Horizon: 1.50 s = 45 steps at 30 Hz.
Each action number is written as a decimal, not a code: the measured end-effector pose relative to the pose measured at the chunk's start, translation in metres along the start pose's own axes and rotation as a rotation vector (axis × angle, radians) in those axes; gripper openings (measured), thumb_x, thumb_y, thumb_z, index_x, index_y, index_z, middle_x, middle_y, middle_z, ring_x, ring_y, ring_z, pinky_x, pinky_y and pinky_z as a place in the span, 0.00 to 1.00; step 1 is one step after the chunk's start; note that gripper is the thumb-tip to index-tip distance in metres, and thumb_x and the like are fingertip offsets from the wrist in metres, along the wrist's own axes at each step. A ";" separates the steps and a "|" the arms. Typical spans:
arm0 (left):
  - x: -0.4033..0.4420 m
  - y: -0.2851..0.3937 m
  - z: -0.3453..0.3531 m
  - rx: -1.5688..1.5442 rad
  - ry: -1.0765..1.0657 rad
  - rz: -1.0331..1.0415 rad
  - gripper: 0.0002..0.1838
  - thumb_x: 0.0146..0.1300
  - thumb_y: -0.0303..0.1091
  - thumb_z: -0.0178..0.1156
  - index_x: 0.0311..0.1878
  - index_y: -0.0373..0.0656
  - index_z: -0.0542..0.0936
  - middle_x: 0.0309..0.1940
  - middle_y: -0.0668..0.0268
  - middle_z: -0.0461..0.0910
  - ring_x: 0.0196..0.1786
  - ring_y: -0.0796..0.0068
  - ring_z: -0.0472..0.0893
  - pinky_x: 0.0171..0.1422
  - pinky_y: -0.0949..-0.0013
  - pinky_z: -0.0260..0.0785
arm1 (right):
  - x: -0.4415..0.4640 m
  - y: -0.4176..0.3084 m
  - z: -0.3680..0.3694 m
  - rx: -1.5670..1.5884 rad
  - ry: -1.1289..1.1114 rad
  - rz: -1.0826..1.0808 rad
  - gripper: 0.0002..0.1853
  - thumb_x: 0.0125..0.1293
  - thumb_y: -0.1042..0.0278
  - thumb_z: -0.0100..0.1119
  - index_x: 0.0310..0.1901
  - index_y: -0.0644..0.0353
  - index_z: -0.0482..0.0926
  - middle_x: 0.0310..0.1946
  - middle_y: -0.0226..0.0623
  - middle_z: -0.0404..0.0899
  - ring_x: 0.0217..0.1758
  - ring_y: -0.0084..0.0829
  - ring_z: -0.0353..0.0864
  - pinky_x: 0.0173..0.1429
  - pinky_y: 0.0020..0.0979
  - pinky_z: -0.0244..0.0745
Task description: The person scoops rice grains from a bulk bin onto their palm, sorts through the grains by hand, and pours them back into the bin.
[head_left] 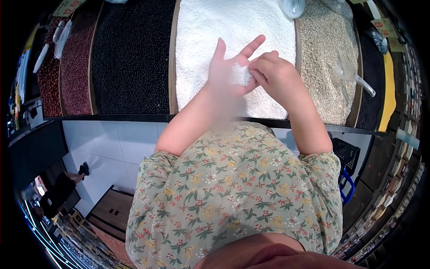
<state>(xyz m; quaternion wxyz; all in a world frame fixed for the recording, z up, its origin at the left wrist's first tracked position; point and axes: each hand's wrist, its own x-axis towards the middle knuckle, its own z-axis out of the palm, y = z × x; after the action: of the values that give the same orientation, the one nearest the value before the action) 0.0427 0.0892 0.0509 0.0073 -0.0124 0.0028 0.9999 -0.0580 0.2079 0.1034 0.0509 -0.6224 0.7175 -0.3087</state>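
My left hand [226,74] is held palm up over a bin of white rice [197,40], its fingers spread apart. A small heap of white grains that look like rice [241,74] lies on its palm. A blurred smear covers the wrist and part of this hand. From the right, my right hand [275,74] reaches across with thumb and fingers pinched together at the edge of the heap, touching or almost touching the left fingers. Whatever sits between those fingertips is too small to make out.
Wooden dividers [173,58] separate the rice from black beans [132,58] on the left and pale beige grain [316,58] on the right. A clear scoop [354,74] rests on the beige grain. Further left are small red beans [78,67]. Behind at left, a person [60,190] is visible.
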 end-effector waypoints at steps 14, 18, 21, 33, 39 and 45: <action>-0.001 0.001 -0.012 -0.261 -0.166 -0.094 0.49 0.62 0.76 0.34 0.76 0.49 0.50 0.74 0.47 0.51 0.73 0.51 0.58 0.73 0.48 0.53 | 0.002 0.003 0.000 0.134 -0.025 0.116 0.04 0.53 0.75 0.62 0.32 0.61 0.79 0.25 0.40 0.77 0.26 0.39 0.79 0.33 0.34 0.76; 0.000 -0.002 -0.013 -0.224 -0.131 -0.116 0.49 0.63 0.75 0.33 0.76 0.46 0.51 0.71 0.60 0.59 0.70 0.59 0.63 0.72 0.52 0.55 | 0.007 -0.004 -0.008 0.438 -0.028 0.322 0.03 0.55 0.75 0.61 0.32 0.62 0.79 0.25 0.40 0.77 0.24 0.40 0.79 0.33 0.33 0.75; -0.001 -0.007 0.003 0.074 0.231 -0.102 0.49 0.64 0.77 0.22 0.71 0.44 0.61 0.59 0.60 0.67 0.64 0.65 0.65 0.69 0.60 0.59 | 0.005 0.004 -0.005 0.466 -0.108 0.285 0.02 0.65 0.79 0.58 0.36 0.68 0.78 0.31 0.35 0.77 0.27 0.25 0.83 0.28 0.23 0.82; -0.002 -0.009 -0.005 0.116 0.187 -0.129 0.47 0.66 0.74 0.26 0.64 0.37 0.67 0.58 0.58 0.66 0.65 0.64 0.64 0.69 0.57 0.60 | 0.010 0.005 -0.007 0.077 -0.159 0.004 0.05 0.56 0.76 0.62 0.34 0.65 0.79 0.29 0.39 0.78 0.35 0.43 0.78 0.39 0.37 0.75; -0.003 -0.012 0.010 0.191 0.486 -0.138 0.47 0.66 0.75 0.25 0.61 0.37 0.68 0.58 0.56 0.64 0.64 0.59 0.64 0.69 0.53 0.61 | 0.016 -0.003 -0.010 -0.160 -0.338 -0.005 0.06 0.53 0.74 0.62 0.33 0.64 0.78 0.30 0.40 0.76 0.34 0.42 0.80 0.37 0.38 0.76; -0.007 -0.006 0.015 -0.070 0.421 -0.157 0.21 0.59 0.46 0.65 0.47 0.39 0.78 0.45 0.63 0.78 0.59 0.67 0.71 0.79 0.55 0.39 | 0.018 0.001 -0.011 -0.227 -0.367 -0.099 0.06 0.52 0.74 0.61 0.33 0.63 0.77 0.31 0.39 0.76 0.33 0.41 0.80 0.36 0.36 0.77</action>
<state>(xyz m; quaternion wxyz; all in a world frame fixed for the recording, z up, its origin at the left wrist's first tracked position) 0.0497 0.0956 0.0663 0.0840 -0.2211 -0.0315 0.9711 -0.0673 0.1955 0.1173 0.0948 -0.7045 0.6948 -0.1095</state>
